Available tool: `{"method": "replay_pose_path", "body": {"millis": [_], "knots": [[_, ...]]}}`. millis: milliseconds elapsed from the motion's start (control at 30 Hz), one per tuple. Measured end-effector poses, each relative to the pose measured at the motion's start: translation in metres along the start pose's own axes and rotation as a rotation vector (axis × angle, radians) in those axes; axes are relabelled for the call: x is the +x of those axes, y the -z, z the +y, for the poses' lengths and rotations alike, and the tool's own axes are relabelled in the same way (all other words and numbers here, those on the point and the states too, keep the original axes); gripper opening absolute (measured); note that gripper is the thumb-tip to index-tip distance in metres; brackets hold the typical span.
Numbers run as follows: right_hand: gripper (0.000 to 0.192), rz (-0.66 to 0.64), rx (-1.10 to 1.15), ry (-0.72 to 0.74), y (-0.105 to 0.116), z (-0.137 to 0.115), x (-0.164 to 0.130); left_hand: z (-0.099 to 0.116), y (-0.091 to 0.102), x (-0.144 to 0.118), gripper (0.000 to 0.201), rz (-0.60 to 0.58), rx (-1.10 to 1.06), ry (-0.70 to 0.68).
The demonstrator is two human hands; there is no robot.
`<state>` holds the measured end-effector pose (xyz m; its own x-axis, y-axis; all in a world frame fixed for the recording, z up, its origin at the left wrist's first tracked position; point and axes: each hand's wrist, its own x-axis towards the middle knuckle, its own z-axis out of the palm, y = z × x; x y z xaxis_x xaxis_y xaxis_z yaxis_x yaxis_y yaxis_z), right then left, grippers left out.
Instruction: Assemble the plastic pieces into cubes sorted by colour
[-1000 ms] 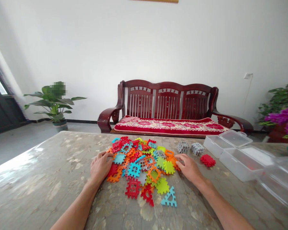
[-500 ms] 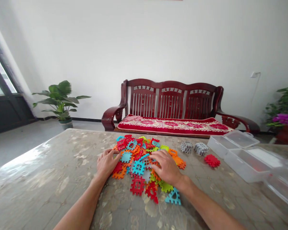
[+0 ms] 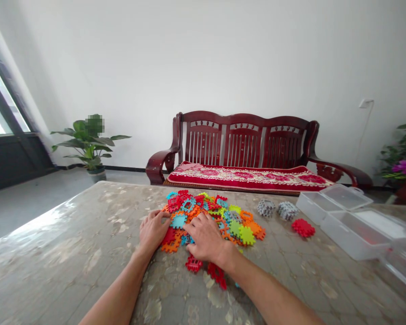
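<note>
A heap of notched plastic building tiles in red, orange, blue, lime and grey lies on the table. My left hand rests at the heap's left edge, fingers stretched out against it, beside a light blue square tile and an orange tile. Over the middle of the heap is my right hand, palm down with fingers apart, covering several tiles. I see nothing gripped in it. A lime tile shows to its right. Nearer me lie a red window tile and another red tile, partly behind my right forearm.
To the right stand two stacks of grey tiles, one beside the other, and a stack of red tiles. Beyond them is a clear plastic box with raised lids. A wooden bench stands behind the table.
My right hand has moved left across the heap and now covers the blue window tile. Lime tiles on the right have come into view. My left hand has stayed by the heap's left edge.
</note>
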<state>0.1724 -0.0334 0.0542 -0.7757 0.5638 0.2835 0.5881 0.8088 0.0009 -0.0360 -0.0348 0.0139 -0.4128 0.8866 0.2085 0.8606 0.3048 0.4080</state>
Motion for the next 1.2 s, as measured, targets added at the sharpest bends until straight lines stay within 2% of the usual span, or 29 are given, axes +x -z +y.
{"method": "replay_pose_path", "body": {"millis": [200, 367, 467, 533, 667, 733, 833, 933, 1000, 1133, 1200], "knots": [[0.036, 0.12, 0.204, -0.044, 0.0, 0.01, -0.005, 0.002, 0.002, 0.0, 0.034, -0.01, 0.02, 0.006], [0.041, 0.311, 0.695, -0.248, 0.01, 0.033, -0.016, 0.001, 0.002, 0.001, 0.033, -0.012, 0.024, 0.0], [0.045, 0.414, 1.033, -0.422, 0.012, 0.06, -0.029, -0.001, 0.0, 0.002, 0.033, 0.006, 0.025, -0.001], [0.047, 0.489, 1.182, -0.49, 0.012, 0.083, -0.043, -0.002, 0.0, 0.002, 0.033, 0.004, 0.026, -0.003], [0.054, 0.615, 1.293, -0.647, 0.012, 0.131, -0.081, -0.002, -0.001, 0.002, 0.034, -0.016, 0.03, -0.004], [0.054, 0.623, 1.34, -0.724, 0.014, 0.152, -0.1, -0.003, -0.001, 0.003, 0.035, -0.014, 0.035, -0.002], [0.049, 0.608, 1.364, -0.796, 0.014, 0.175, -0.124, -0.003, -0.002, 0.004, 0.036, -0.017, 0.038, 0.003], [0.045, 0.549, 1.291, -0.859, 0.011, 0.191, -0.141, -0.004, -0.003, 0.005, 0.038, -0.033, 0.037, 0.007], [0.043, 0.52, 1.156, -0.905, 0.007, 0.199, -0.148, -0.005, -0.003, 0.006, 0.038, -0.035, 0.041, 0.003], [0.038, 0.501, 0.735, -0.975, -0.002, 0.209, -0.157, -0.005, -0.002, 0.005, 0.037, -0.028, 0.048, -0.005], [0.034, 0.44, 0.565, -0.99, -0.004, 0.209, -0.159, -0.004, -0.002, 0.004, 0.036, -0.025, 0.047, -0.005]]}}
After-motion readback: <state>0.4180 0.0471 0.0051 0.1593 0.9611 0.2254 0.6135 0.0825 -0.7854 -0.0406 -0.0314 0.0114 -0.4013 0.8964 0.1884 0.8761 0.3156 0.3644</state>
